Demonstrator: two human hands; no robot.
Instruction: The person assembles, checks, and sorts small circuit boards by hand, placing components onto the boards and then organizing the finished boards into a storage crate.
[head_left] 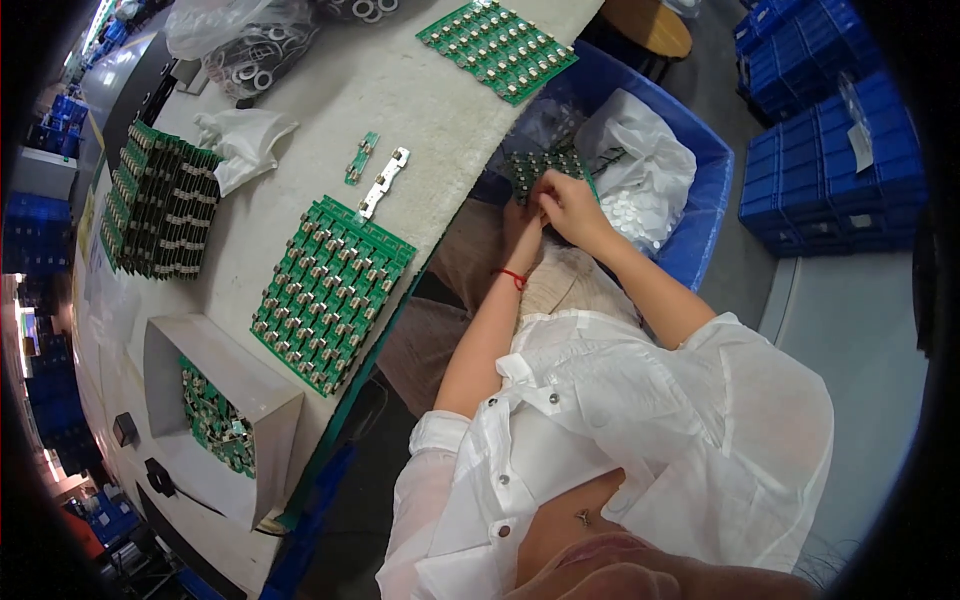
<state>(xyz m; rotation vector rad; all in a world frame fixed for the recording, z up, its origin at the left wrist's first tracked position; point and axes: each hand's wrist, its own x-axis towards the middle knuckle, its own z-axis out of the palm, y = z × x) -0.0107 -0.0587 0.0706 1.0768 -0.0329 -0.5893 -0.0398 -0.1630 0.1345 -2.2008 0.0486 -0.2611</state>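
So both hands are bunched together off the right-hand edge of the table (430, 110), out over the big blue bin (700, 160) that sits beside the person's lap. The right hand (568, 208) comes in from the right, the left hand (528, 232) from below with a red string on the wrist, and they meet on the same spot.

What they're working on is a small green circuit board strip (545, 168). It lies just past the fingertips, on the far side from the body, sticking up and away over the bin. Its long axis looks like it runs roughly left to right across the knuckles, though it's dark in there and I wouldn't swear to it.

Fingers: both sets are curled in tight and pinched on the near edge of that strip, as far as I can make out. The right hand sits on top and slightly closer to it; the left is tucked underneath and partly hidden.

Also in the bin: a white plastic bag (640, 160) just right of the hands. Back on the table, well apart to the left, a big green board panel (330, 290) and a little metal bracket (385, 182).
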